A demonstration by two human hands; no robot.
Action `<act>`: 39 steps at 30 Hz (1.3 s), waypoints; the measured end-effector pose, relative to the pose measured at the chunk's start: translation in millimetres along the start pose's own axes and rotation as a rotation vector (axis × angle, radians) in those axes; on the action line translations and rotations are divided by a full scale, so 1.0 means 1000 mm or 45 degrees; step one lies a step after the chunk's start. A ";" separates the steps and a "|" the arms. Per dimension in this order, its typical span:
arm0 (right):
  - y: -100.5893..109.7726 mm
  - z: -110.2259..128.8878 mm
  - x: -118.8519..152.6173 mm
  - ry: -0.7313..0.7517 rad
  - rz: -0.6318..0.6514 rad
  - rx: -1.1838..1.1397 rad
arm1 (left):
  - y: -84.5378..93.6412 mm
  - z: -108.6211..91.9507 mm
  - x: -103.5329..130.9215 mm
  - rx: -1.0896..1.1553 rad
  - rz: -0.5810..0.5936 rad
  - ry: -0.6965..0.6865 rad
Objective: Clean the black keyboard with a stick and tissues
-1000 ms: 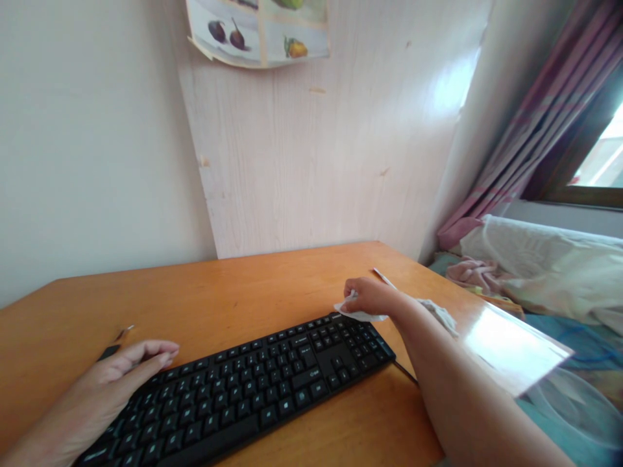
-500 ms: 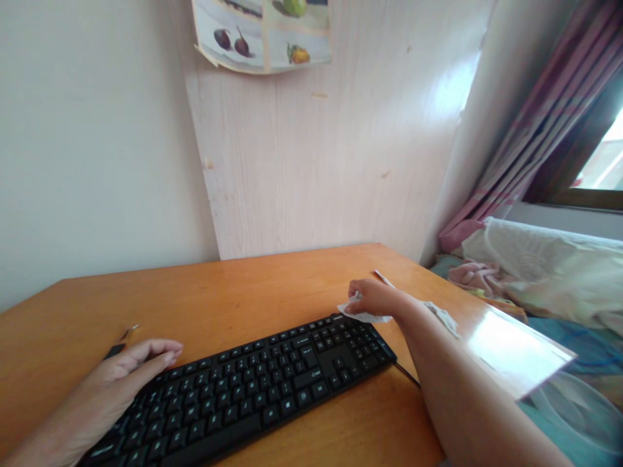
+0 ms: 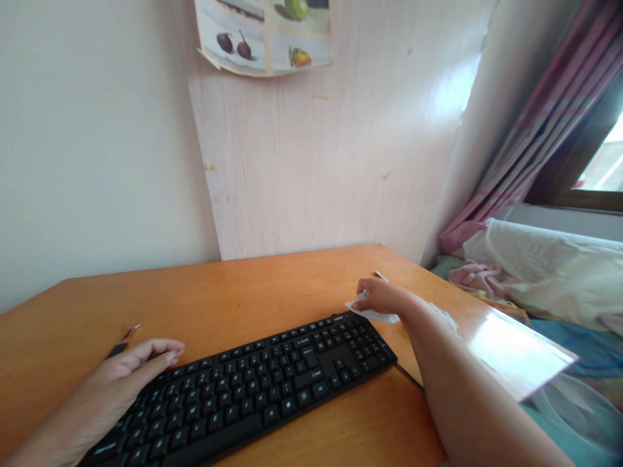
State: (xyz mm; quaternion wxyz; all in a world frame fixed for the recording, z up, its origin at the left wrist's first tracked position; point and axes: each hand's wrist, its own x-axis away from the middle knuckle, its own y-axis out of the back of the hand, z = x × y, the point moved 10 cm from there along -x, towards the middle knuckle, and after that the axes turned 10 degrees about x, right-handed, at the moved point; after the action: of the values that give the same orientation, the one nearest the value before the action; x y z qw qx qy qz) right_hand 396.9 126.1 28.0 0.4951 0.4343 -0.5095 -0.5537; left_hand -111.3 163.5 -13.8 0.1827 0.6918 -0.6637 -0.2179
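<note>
A black keyboard (image 3: 253, 389) lies slanted across the wooden table. Over its left end rests my left hand (image 3: 131, 373), fingers bent around the far edge and thumb along the top, holding it in place. My right hand (image 3: 377, 295) is closed on a crumpled white tissue (image 3: 374, 316), just past the keyboard's far right corner. Part of the tissue is hidden under the fingers. Beyond my left hand, partly covered by it, is a small dark object (image 3: 117, 351) with a thin tip.
A second crumpled tissue (image 3: 444, 316) and a glossy white sheet (image 3: 516, 353) lie right of my forearm. Behind my right hand is a thin white stick (image 3: 380, 276). The keyboard's cable (image 3: 409, 375) runs rightward under my arm. Piled fabric (image 3: 549, 272) lies beyond the table's right edge.
My right hand has slid slightly right with the tissue, uncovering more of the keyboard's far right corner. My left hand stays where it was.
</note>
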 end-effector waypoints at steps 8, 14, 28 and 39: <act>-0.005 0.021 0.003 0.135 0.035 -0.120 | -0.017 -0.012 0.011 0.142 0.223 0.056; 0.019 0.032 0.010 0.123 -0.272 -0.076 | -0.018 -0.028 0.019 0.267 0.198 -0.041; 0.016 0.112 0.031 0.499 -0.399 -0.334 | -0.019 -0.024 0.016 0.769 0.174 -0.035; 0.017 0.264 0.083 0.985 -0.226 -0.212 | -0.016 -0.011 0.008 1.146 0.077 0.003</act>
State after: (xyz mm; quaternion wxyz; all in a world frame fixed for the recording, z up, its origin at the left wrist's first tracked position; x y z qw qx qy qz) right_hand 127.9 79.1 74.2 0.6340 0.6113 -0.1994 -0.4296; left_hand -91.9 156.4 -14.1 -0.1292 0.6831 -0.7120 0.0986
